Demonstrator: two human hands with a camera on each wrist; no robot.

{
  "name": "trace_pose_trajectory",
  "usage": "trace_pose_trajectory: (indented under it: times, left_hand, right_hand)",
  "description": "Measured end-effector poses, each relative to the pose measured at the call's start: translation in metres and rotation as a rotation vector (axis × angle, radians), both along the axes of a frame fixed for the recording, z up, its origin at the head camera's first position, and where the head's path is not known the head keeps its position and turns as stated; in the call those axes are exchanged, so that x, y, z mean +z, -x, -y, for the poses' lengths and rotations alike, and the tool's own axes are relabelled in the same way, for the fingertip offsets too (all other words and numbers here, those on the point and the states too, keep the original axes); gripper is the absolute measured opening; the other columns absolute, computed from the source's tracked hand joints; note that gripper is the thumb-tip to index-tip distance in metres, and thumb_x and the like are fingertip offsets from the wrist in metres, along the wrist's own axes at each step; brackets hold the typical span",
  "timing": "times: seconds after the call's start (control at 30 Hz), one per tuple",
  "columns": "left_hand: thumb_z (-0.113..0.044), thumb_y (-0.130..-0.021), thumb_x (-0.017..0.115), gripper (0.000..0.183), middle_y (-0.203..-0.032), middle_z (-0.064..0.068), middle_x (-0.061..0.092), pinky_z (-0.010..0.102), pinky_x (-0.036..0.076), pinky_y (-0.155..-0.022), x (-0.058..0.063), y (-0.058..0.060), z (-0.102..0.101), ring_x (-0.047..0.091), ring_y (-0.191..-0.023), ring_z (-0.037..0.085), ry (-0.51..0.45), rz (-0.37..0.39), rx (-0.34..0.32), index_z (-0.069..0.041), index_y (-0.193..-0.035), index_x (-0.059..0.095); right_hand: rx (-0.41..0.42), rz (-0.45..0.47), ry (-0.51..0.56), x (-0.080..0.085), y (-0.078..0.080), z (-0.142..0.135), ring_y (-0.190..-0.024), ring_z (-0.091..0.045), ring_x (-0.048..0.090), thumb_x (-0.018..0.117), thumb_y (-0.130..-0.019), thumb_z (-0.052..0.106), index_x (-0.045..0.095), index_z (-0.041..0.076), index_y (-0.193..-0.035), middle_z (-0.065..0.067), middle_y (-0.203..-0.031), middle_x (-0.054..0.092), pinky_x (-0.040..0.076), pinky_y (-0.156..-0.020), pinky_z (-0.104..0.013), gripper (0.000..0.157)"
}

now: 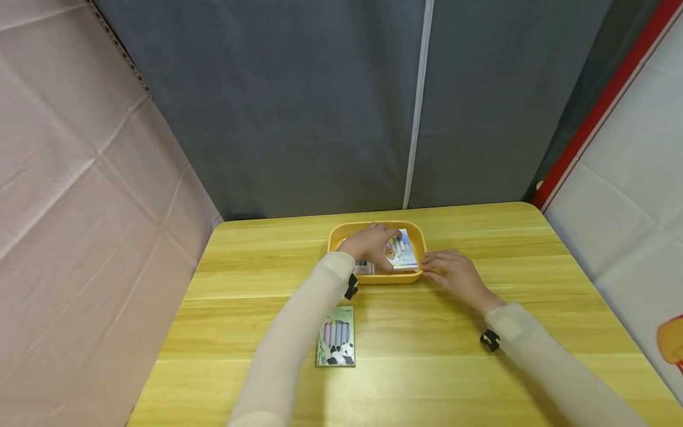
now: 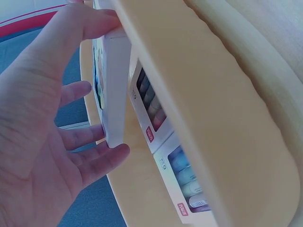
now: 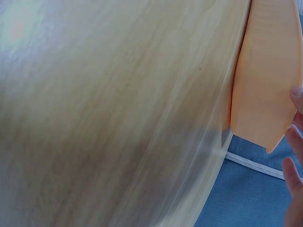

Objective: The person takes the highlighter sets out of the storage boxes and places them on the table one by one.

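My left hand (image 1: 368, 243) reaches into a yellow plastic basket (image 1: 389, 278) and grips a flat white marker box (image 1: 405, 255) with a bear picture. In the left wrist view, the thumb lies over one end of this box (image 2: 117, 90) and fingertips touch the opposite end. Two windowed marker boxes, one with dark and red pens (image 2: 151, 101) and one with blue and green pens (image 2: 187, 177), lie in the basket beneath. At the basket's right side, my right hand (image 1: 453, 273) pinches the rim; its fingers are partly cut off in the right wrist view.
A green marker box (image 1: 336, 338) with pandas lies on the wooden table (image 1: 416, 356), in front of the basket and beside the left forearm. Behind the table hangs a grey curtain (image 1: 320, 118). Pale cloth walls (image 1: 96, 237) stand at both sides.
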State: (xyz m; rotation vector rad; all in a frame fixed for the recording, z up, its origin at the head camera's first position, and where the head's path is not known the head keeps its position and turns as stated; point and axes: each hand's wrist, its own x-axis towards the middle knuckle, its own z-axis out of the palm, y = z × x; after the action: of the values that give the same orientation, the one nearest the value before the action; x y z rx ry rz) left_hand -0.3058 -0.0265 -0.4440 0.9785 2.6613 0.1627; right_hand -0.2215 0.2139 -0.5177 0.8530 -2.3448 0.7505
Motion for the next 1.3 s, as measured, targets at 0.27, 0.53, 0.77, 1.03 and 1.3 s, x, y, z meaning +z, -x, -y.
trace_pose_trajectory:
  times: [0.27,0.53,0.77,1.03,1.3]
  left_hand:
    - [-0.047,-0.072,0.081,0.086,-0.144,0.006,0.047,0.037,0.051,-0.097,0.002,0.000,0.001,0.045,-0.120,0.021,-0.022,-0.008,0.002,-0.027,-0.146,0.042]
    - [-0.051,-0.072,0.079,0.087,-0.141,0.004,0.048,0.035,0.051,-0.095,0.005,-0.001,0.002,0.044,-0.114,0.018,-0.010,-0.023,0.003,-0.029,-0.147,0.040]
    - [-0.051,-0.072,0.079,0.088,-0.142,0.005,0.047,0.036,0.051,-0.097,0.009,-0.004,0.003,0.044,-0.118,0.019,-0.018,-0.040,-0.015,-0.028,-0.147,0.040]
    - [-0.050,-0.071,0.080,0.092,-0.144,0.006,0.046,0.035,0.051,-0.095,0.017,-0.008,0.006,0.044,-0.120,0.020,-0.026,-0.065,-0.045,-0.026,-0.149,0.038]
    - [-0.053,-0.070,0.080,0.093,-0.143,0.006,0.046,0.032,0.051,-0.094,0.019,-0.011,0.007,0.043,-0.119,0.020,-0.028,-0.090,-0.079,-0.026,-0.148,0.038]
  right_hand:
    - [-0.002,0.006,-0.002,0.000,0.000,0.000,-0.097,-0.023,0.071,0.088,-0.065,0.008,0.079,0.015,-0.088,-0.004,-0.100,0.078,0.052,-0.091,-0.035,0.025]
    - [0.003,-0.006,0.005,-0.001,0.000,0.000,-0.097,-0.024,0.071,0.088,-0.065,0.008,0.079,0.015,-0.087,-0.003,-0.099,0.078,0.052,-0.091,-0.034,0.025]
    - [0.000,0.020,0.000,0.001,-0.003,-0.001,-0.099,-0.021,0.071,0.088,-0.067,0.007,0.079,0.016,-0.089,-0.001,-0.101,0.077,0.052,-0.092,-0.027,0.025]
    - [-0.001,0.044,0.011,0.002,-0.003,0.000,-0.100,-0.022,0.071,0.087,-0.068,0.006,0.079,0.016,-0.090,-0.001,-0.102,0.077,0.049,-0.096,-0.019,0.025]
    - [-0.015,0.059,0.008,0.001,-0.003,0.000,-0.100,-0.022,0.071,0.087,-0.068,0.007,0.078,0.016,-0.089,-0.002,-0.102,0.077,0.051,-0.094,-0.022,0.025]
